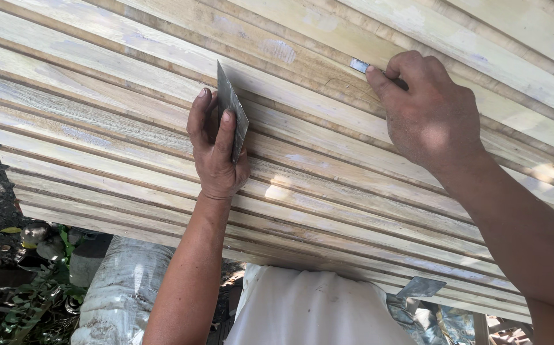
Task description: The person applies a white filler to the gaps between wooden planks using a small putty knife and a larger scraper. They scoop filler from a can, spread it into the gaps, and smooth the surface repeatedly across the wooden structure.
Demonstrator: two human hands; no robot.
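A stack of long pale wooden slats lies side by side, running diagonally across the view, with light filler patches on some. My left hand rests on the slats at centre and holds a thin grey metal scraper blade upright between thumb and fingers. My right hand is at the upper right, fingers pinched on a small metal scraper whose tip presses on a slat.
A white garment shows below the slats' near edge. A grey sack and a metal piece sit underneath. Dark ground with stones and leaves is at lower left.
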